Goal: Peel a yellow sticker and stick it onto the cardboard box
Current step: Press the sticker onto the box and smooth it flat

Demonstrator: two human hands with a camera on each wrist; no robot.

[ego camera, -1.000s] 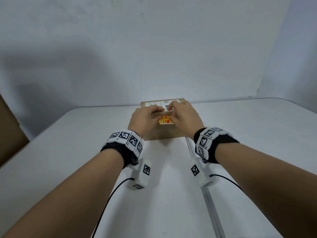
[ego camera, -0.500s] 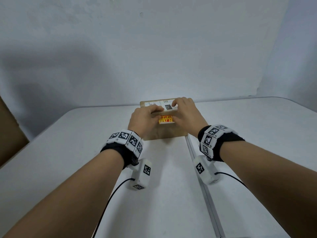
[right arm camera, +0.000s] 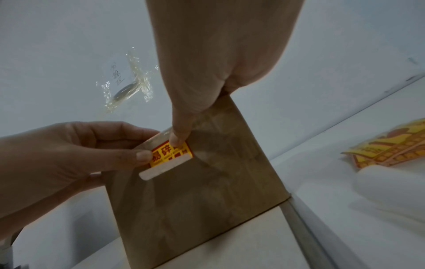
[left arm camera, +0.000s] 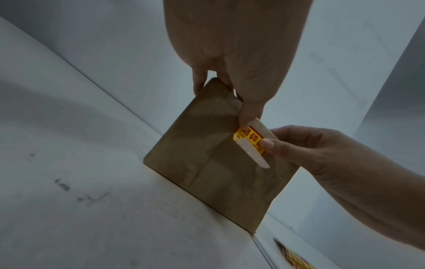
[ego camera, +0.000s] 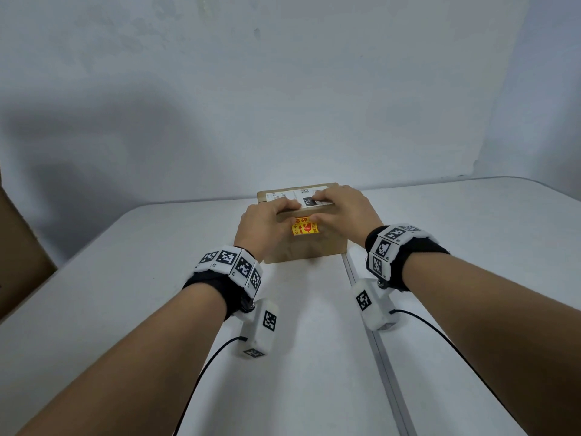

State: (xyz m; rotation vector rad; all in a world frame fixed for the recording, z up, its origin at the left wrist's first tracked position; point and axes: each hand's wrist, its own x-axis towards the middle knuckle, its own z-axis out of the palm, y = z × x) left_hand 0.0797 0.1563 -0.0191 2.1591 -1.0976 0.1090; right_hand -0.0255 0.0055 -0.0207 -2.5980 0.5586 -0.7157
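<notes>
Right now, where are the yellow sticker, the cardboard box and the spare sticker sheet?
yellow sticker (ego camera: 304, 229): head view, its printed face.
cardboard box (ego camera: 327, 250): head view, bare front wall below the sticker.
spare sticker sheet (right arm camera: 395, 151): right wrist view, middle of the yellow sheet.

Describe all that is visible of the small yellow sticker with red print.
The small rectangular yellow sticker, printed and bordered in red, sits high on the near face of the brown cardboard box. Its lower edge curls off, showing a white back. The left hand and right hand grip the box top, thumbs pressing the sticker.
</notes>
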